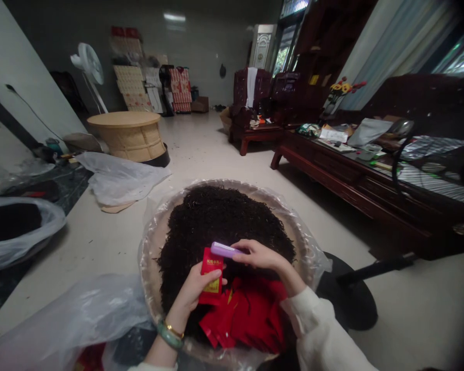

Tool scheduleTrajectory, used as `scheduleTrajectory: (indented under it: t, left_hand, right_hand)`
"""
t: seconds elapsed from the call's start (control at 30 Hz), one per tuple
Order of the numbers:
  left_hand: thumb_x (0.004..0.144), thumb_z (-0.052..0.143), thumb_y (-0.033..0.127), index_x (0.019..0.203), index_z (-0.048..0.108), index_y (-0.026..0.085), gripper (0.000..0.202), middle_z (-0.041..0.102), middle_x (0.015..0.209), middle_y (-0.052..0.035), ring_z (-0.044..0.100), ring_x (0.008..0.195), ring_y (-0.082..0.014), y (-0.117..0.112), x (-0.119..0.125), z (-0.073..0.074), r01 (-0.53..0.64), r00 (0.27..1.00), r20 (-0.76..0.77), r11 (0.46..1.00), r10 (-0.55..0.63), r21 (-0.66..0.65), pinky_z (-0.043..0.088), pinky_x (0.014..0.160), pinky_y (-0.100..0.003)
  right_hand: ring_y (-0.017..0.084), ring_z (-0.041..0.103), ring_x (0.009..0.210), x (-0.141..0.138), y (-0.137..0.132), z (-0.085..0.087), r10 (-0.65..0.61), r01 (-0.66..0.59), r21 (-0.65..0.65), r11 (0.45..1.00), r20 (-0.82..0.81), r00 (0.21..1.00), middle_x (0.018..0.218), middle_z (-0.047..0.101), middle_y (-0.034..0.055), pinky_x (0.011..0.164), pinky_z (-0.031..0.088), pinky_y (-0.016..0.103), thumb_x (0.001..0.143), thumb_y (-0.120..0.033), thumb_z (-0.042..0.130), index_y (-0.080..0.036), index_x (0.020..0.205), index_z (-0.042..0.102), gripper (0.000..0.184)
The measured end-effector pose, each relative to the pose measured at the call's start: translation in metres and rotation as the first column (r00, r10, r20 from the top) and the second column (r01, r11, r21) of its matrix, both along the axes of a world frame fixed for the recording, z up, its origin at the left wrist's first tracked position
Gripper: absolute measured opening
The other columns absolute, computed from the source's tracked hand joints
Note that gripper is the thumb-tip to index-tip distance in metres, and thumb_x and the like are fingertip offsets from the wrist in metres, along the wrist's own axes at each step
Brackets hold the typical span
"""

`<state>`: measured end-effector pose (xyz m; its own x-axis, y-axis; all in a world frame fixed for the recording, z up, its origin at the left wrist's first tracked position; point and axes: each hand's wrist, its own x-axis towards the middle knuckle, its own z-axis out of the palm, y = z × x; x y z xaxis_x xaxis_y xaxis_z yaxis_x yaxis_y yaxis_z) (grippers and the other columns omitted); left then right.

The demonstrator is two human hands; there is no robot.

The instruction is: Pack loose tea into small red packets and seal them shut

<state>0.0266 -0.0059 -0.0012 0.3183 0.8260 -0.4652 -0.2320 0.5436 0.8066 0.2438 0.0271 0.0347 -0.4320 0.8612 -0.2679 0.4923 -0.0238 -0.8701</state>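
Observation:
My left hand (203, 282) is closed around a small red packet (213, 264) with gold lettering and a yellow panel, held upright. My right hand (255, 254) grips a purple oblong handheld tool (225, 250). The tool's far end lies at the packet's top edge; whether it clamps the packet I cannot tell. Beneath both hands, a wide round basket (150, 268) lined with clear plastic holds a broad heap of dark, dried, tea-like leaves (224, 216). Many loose red packets (255, 314) lie piled on the near side of the heap, under my right forearm.
Clear plastic bags (123, 178) lie on the floor at left, one bag (54, 229) holding dark material. A black round stand base (350, 293) sits right of the basket. A long dark wooden table (332, 170) runs along the right. A woven drum-shaped stand (129, 136) is farther back.

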Motion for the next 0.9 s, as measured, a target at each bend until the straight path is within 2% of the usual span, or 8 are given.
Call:
scheduleTrajectory:
  t: [0.13, 0.23, 0.3, 0.4, 0.5, 0.7, 0.9]
  left_hand:
    - [0.049, 0.088, 0.039, 0.092, 0.062, 0.012, 0.057, 0.073, 0.087, -0.0116, 0.072, 0.064, -0.0239, -0.001, 0.003, -0.001, 0.021, 1.0, -0.005, 0.999, -0.021, 0.03, 0.054, 0.056, -0.028]
    - [0.049, 0.087, 0.042, 0.093, 0.062, 0.012, 0.059, 0.074, 0.088, -0.0123, 0.072, 0.063, -0.0228, -0.003, 0.004, 0.0, 0.017, 1.0, -0.009, 0.999, -0.016, 0.047, 0.054, 0.056, -0.028]
    - [0.052, 0.084, 0.051, 0.095, 0.063, 0.011, 0.062, 0.074, 0.091, -0.0143, 0.071, 0.06, -0.0216, -0.004, 0.004, 0.001, 0.007, 1.0, 0.012, 0.998, -0.008, 0.056, 0.053, 0.055, -0.028]
    - [0.064, 0.064, 0.071, 0.097, 0.065, 0.009, 0.07, 0.075, 0.09, -0.0174, 0.07, 0.057, -0.0212, -0.005, 0.005, 0.0, -0.007, 0.999, 0.049, 1.0, 0.006, 0.02, 0.053, 0.053, -0.028]
    - [0.07, 0.047, 0.079, 0.097, 0.068, 0.007, 0.08, 0.075, 0.086, -0.0178, 0.071, 0.059, -0.0224, -0.005, 0.004, -0.001, -0.015, 0.999, 0.051, 0.999, 0.016, -0.029, 0.053, 0.054, -0.03]
    - [0.067, 0.044, 0.083, 0.101, 0.068, 0.007, 0.087, 0.076, 0.076, -0.0152, 0.072, 0.061, -0.0239, -0.004, 0.003, -0.001, 0.009, 0.999, 0.034, 0.998, -0.006, -0.067, 0.053, 0.057, -0.03]
    - [0.073, 0.045, 0.078, 0.102, 0.067, 0.008, 0.078, 0.076, 0.087, -0.0161, 0.071, 0.056, -0.0216, -0.004, 0.005, -0.003, -0.032, 0.999, 0.026, 0.998, 0.033, -0.056, 0.052, 0.052, -0.029]
  right_hand:
    - [0.01, 0.052, 0.058, -0.014, 0.0, 0.003, 0.036, -0.035, 0.073, 0.997, -0.002, 0.999, 0.085, 0.066, 0.0044, 0.048, 0.04, 0.019, 0.08, -0.04, 0.062, -0.013, 0.107, 0.069, 0.04]
    - [0.01, 0.053, 0.058, -0.02, 0.001, 0.0, 0.014, -0.012, 0.082, 0.997, -0.026, 1.0, 0.087, 0.066, 0.0031, 0.051, 0.043, 0.02, 0.08, -0.039, 0.062, -0.015, 0.105, 0.071, 0.035]
    - [0.009, 0.053, 0.058, -0.021, 0.001, -0.002, 0.008, -0.005, 0.09, 0.996, -0.031, 0.999, 0.088, 0.066, 0.0026, 0.052, 0.043, 0.02, 0.081, -0.038, 0.061, -0.016, 0.104, 0.071, 0.034]
    - [0.01, 0.054, 0.061, -0.02, 0.001, -0.005, 0.002, 0.002, 0.117, 0.993, -0.033, 0.999, 0.088, 0.064, 0.0031, 0.054, 0.044, 0.02, 0.082, -0.037, 0.061, -0.016, 0.104, 0.072, 0.032]
    - [0.011, 0.055, 0.064, -0.019, 0.001, -0.006, 0.002, 0.003, 0.136, 0.991, -0.037, 0.999, 0.088, 0.063, 0.0036, 0.054, 0.044, 0.02, 0.083, -0.036, 0.061, -0.017, 0.103, 0.073, 0.03]
    - [0.012, 0.056, 0.066, -0.021, -0.001, -0.007, -0.016, 0.018, 0.159, 0.987, -0.017, 1.0, 0.088, 0.064, 0.0039, 0.055, 0.044, 0.02, 0.083, -0.033, 0.062, -0.018, 0.102, 0.073, 0.027]
    - [0.011, 0.055, 0.06, -0.022, -0.001, -0.008, -0.033, 0.036, 0.092, 0.995, -0.038, 0.999, 0.093, 0.065, 0.0054, 0.054, 0.045, 0.022, 0.081, -0.037, 0.062, -0.014, 0.107, 0.071, 0.035]
